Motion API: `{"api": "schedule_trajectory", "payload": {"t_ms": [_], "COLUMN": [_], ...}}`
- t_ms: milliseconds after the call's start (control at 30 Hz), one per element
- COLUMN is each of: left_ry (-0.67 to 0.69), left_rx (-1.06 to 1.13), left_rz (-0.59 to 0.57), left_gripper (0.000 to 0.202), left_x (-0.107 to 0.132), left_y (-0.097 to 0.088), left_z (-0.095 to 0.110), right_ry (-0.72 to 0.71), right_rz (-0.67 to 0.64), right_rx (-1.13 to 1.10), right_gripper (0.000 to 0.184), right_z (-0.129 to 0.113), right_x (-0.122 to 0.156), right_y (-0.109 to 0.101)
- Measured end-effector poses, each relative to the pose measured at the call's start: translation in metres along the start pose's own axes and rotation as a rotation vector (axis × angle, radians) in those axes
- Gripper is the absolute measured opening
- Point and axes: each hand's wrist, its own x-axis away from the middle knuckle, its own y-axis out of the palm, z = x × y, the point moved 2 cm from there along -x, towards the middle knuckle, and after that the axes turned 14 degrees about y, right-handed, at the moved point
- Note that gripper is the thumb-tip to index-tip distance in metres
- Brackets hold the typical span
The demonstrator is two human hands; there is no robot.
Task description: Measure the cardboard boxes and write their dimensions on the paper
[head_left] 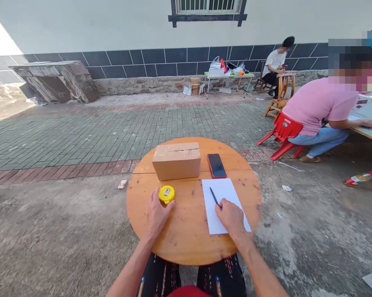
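Note:
My left hand [157, 213] curls around the near left side of a yellow tape measure [166, 194], thumb at its lower right and fingers along its left. The tape measure lies on a round wooden table [186, 247], and no drawn-out tape shows. On the right, my right hand [232, 216] is closed on the lower end of a black pen [215, 196], whose other end points away to the upper left. Beneath that hand is a white sheet of paper [209, 218]. A closed brown cardboard box [178, 167] stands beyond the tape measure.
A phone with a red edge [217, 166] lies right of the box. To the right, a person in a pink shirt [325, 99] sits on a red chair [285, 128] at another table. Farther back, another person [275, 62] sits near a cluttered small table [229, 75].

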Motion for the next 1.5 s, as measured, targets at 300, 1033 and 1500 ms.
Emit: {"api": "schedule_trajectory", "payload": {"t_ms": [300, 1033, 1500], "left_ry": [-0.304, 0.073, 0.717], "left_rx": [0.333, -0.172, -0.039], "left_rz": [-0.212, -0.055, -0.603], "left_gripper": [0.065, 0.052, 0.049], "left_x": [-0.008, 0.023, 0.072], "left_y": [-0.021, -0.025, 0.051], "left_z": [0.022, 0.035, 0.142], "right_ry": [-0.034, -0.137, 0.058], "right_rz": [-0.083, -0.351, 0.032], "right_rx": [-0.604, -1.532, -1.603], "right_gripper": [0.022, 0.039, 0.039], "right_z": [0.044, 0.096, 0.111], "right_x": [0.004, 0.031, 0.028], "right_y": [-0.012, -0.028, -0.022]}}
